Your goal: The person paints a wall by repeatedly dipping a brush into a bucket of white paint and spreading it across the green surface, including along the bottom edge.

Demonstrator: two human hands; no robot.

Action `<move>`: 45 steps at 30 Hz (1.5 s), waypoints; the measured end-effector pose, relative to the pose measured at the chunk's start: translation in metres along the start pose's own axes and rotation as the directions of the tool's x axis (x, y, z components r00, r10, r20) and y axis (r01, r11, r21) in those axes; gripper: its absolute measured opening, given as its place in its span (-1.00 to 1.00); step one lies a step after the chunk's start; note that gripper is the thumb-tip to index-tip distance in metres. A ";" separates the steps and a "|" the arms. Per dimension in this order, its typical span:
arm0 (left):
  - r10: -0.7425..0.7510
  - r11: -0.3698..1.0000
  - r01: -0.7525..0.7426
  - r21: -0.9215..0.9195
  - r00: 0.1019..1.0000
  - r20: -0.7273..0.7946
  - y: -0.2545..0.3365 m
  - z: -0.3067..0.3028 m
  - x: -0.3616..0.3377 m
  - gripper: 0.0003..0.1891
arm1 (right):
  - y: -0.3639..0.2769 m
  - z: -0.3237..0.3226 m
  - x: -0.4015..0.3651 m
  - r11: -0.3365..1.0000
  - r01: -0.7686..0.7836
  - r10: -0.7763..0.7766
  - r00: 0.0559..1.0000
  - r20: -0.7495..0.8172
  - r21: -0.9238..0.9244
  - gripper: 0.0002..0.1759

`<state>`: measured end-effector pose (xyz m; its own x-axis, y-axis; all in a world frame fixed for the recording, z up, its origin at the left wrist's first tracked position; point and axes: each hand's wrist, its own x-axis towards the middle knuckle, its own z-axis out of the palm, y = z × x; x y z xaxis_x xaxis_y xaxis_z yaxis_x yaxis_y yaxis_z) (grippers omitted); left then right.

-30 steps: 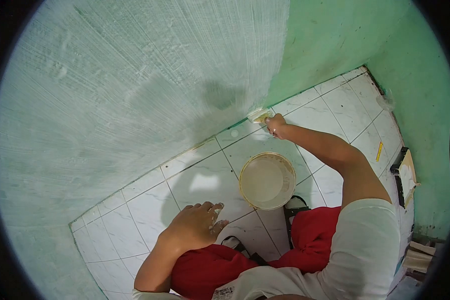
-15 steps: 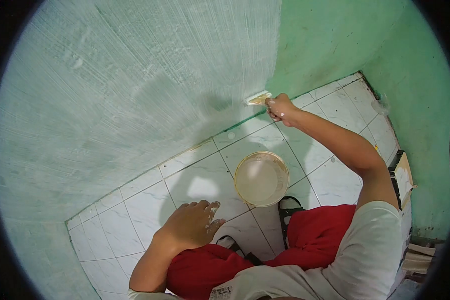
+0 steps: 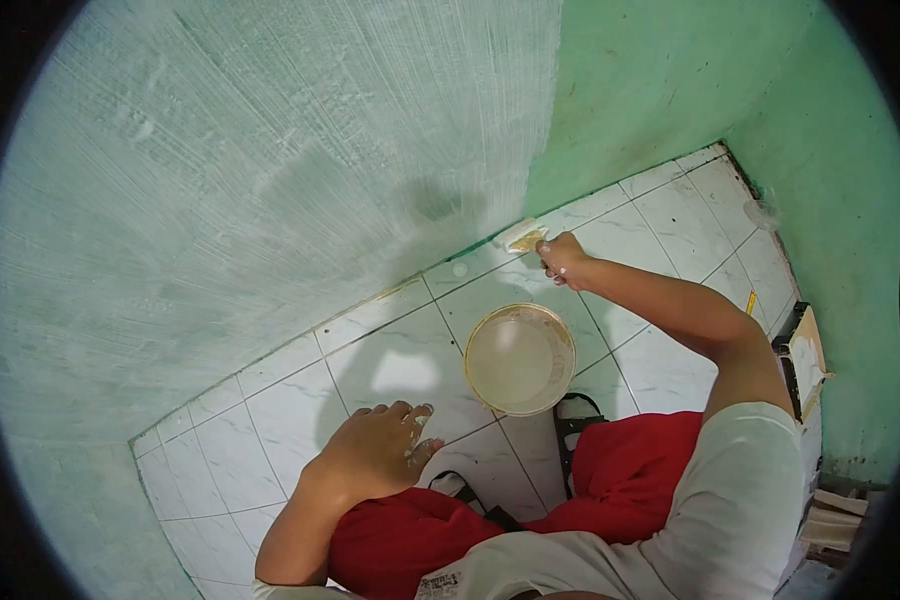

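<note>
Brush was at foot of wall, low down by the floor edge, its pale end toward wall & yellowish part toward the R hand; couldn't tell if its tip touched wall or floor. R fingers were closed narrow around brush, w/ white smears on them; R arm reached out over floor.

Wall above was streaky white over green on the L (white coat), plain green on the R (green wall), w/ a near-straight vert. border btwn the two.

Bucket, round w/ yellowish rim, stood on white tile floor nearer the person than brush, pale liquid inside. L hand was to L of bucket, apart from it, back up, above red trousers; L fingers bent & a bit spread, thumb out wide, white smears on tips.

Dark sandals were on floor, one just beside bucket. Off to R: yellow strip, dark-edged flat item, & clear plastic near R wall.
</note>
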<state>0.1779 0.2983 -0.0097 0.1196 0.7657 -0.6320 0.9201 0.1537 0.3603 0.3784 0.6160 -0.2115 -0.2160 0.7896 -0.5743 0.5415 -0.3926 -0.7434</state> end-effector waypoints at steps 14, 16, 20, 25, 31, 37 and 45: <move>0.038 0.999 -0.038 -0.037 0.999 0.016 -0.019 0.002 0.009 -0.45 | 0.022 0.052 0.062 0.984 -0.113 0.111 0.994 0.019 0.139 -0.74; 0.033 0.998 -0.032 -0.048 0.999 0.026 -0.019 0.000 0.008 -0.45 | 0.023 0.055 0.065 0.982 -0.122 0.120 0.992 0.021 0.142 -0.74; 0.033 0.998 -0.031 -0.054 0.999 0.037 -0.021 0.002 0.008 -0.44 | 0.024 0.057 0.072 0.984 -0.128 0.127 0.992 0.014 0.127 -0.74; 0.034 0.998 -0.033 -0.047 0.999 0.032 -0.022 0.003 0.007 -0.45 | 0.018 0.060 0.071 0.991 -0.114 0.115 0.993 -0.016 0.075 -0.74; 0.038 0.998 -0.037 -0.048 0.999 0.028 -0.022 0.003 0.006 -0.46 | -0.004 0.050 0.059 0.997 0.040 -0.034 0.995 -0.099 0.059 -0.71; 0.026 0.999 -0.025 -0.047 0.999 0.034 -0.016 0.001 0.007 -0.47 | -0.018 0.009 0.015 0.984 0.042 -0.040 0.999 -0.010 0.174 -0.74; 0.012 0.999 -0.010 -0.041 0.999 0.040 -0.015 0.000 0.005 -0.45 | 0.027 0.021 0.032 0.993 -0.091 0.092 0.996 -0.016 0.070 -0.74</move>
<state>0.1645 0.2995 -0.0183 0.1454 0.7417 -0.6548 0.9027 0.1715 0.3947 0.3685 0.6207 -0.2570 -0.1517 0.7576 -0.6348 0.5007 -0.4949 -0.7102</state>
